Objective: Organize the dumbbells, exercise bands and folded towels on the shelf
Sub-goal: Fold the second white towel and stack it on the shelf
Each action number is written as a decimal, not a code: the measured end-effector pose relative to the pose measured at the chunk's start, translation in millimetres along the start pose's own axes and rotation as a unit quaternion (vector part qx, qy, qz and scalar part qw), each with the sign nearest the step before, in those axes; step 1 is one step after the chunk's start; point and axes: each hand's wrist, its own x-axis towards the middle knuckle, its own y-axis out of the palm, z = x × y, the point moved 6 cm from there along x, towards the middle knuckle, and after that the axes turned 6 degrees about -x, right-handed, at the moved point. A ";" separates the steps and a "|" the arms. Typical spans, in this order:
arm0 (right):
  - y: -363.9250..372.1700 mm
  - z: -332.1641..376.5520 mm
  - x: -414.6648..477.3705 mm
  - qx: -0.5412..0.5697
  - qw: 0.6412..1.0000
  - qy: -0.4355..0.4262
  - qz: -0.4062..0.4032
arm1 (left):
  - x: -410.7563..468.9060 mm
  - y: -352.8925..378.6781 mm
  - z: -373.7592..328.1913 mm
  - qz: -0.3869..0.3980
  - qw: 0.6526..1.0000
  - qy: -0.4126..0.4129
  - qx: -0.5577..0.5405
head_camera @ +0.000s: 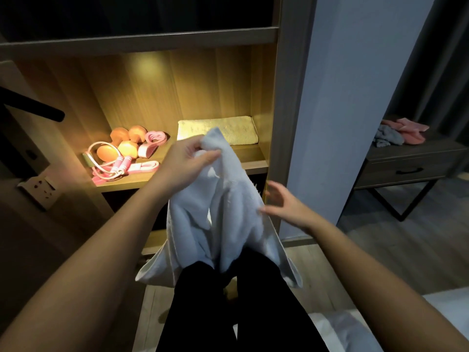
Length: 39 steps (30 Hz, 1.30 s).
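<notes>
The person's left hand (187,161) is raised in front of the lit shelf (250,154), its fingers and thumb pinched round the top corner of a white towel (228,214). The towel hangs unfolded and bunched from that grip, down in front of the person's dark trousers (228,308). The right hand (284,203) is lower and to the right, fingers spread and relaxed. It grips nothing, and its thumb side just meets the towel's right edge. On the shelf behind, a folded towel (220,129) lies flat in the right back corner against the side wall. At the left of the same shelf, orange dumbbells (124,144) sit close together, with pink exercise bands (152,139) just beside them on the right. A jump rope (111,170) with pink handles is looped in front, touching the dumbbells. Far off to the right, well apart from the shelf, a dark worktop (406,161) with a drawer carries a pink cloth (412,129) and a grey cloth (387,138) lying crumpled side by side.
</notes>
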 end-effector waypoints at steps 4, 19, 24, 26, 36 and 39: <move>-6.2 107.1 0.5 0.027 0.992 -0.124 0.028 | -2.5 19.8 -3.0 0.090 0.995 -0.019 0.048; 14.9 138.4 -0.5 -0.013 0.987 -0.151 0.044 | -20.6 13.4 4.1 0.105 0.988 -0.066 0.087; 26.1 138.9 -4.7 -0.045 0.982 -0.181 0.023 | -19.3 -10.7 19.0 0.097 0.979 -0.145 0.104; 30.8 138.4 -8.2 -0.049 0.979 -0.190 0.059 | -17.0 -17.7 22.6 0.091 0.976 -0.156 0.120; 54.7 159.3 -0.8 -0.135 0.959 -0.239 0.067 | -25.7 -21.2 13.5 -0.030 0.990 -0.111 -0.080; 55.6 159.2 -0.3 -0.147 0.957 -0.248 0.021 | -35.9 -23.3 32.4 -0.007 0.985 -0.151 -0.082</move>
